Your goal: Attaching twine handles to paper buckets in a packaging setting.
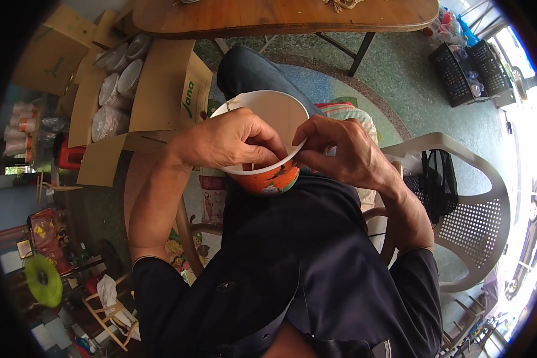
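Note:
An orange paper bucket (264,182) with a white inside and a dark printed picture rests in my lap, its mouth tilted up toward me. My left hand (235,140) reaches over the near left rim, with its thumb and fingers closed together just inside the wall. What they pinch, if anything, is hidden. My right hand (347,149) pinches the rim on the right side, thumb outside and fingers at the edge. A thin tan cord (235,101) shows at the far left of the rim.
Ahead stands a wooden table (280,18) with tan cord on top. At left, an open cardboard box (161,89) holds several stacks of white bowls (110,122). A plastic chair (477,209) with a black mesh bag (438,185) is at right, black crates (471,71) beyond.

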Motion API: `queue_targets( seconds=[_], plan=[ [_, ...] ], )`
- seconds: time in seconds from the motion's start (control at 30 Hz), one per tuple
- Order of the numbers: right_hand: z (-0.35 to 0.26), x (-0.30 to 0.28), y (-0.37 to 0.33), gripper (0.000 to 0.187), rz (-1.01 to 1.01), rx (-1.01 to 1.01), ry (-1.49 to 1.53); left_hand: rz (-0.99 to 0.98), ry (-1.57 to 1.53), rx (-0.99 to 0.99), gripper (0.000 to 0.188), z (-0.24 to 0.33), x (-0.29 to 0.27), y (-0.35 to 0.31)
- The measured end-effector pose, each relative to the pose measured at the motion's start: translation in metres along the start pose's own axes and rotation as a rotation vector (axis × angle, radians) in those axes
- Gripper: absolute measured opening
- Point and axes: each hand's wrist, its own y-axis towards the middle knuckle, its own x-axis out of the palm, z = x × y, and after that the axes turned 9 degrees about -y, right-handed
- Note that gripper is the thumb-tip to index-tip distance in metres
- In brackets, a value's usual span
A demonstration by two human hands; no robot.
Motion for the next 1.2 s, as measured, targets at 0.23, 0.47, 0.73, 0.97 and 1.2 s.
queue_targets(
  seconds=[0.23, 0.47, 0.73, 0.97, 1.2],
  plan=[
    [-0.001, -0.005, 0.001, 0.019, -0.056, 0.074, 0.106, 0.001, 0.241, 0.074, 0.019, -0.004, 0.003, -0.002],
    [0.002, -0.008, 0.003, 0.017, -0.136, 0.080, 0.321, 0.107, -0.105, -0.128, 0.025, 0.001, 0.005, -0.005],
    [0.002, -0.009, 0.001, 0.017, -0.142, 0.084, 0.284, -0.080, 0.091, 0.127, 0.036, -0.007, 0.000, -0.004],
    [0.002, -0.010, 0.002, 0.018, -0.166, 0.077, 0.266, -0.068, 0.041, -0.100, 0.022, 0.000, 0.003, -0.001],
    [0.007, -0.014, -0.004, 0.021, -0.130, 0.016, 0.093, 0.254, 0.079, -0.023, 0.012, 0.008, 0.002, -0.010]
  ],
)
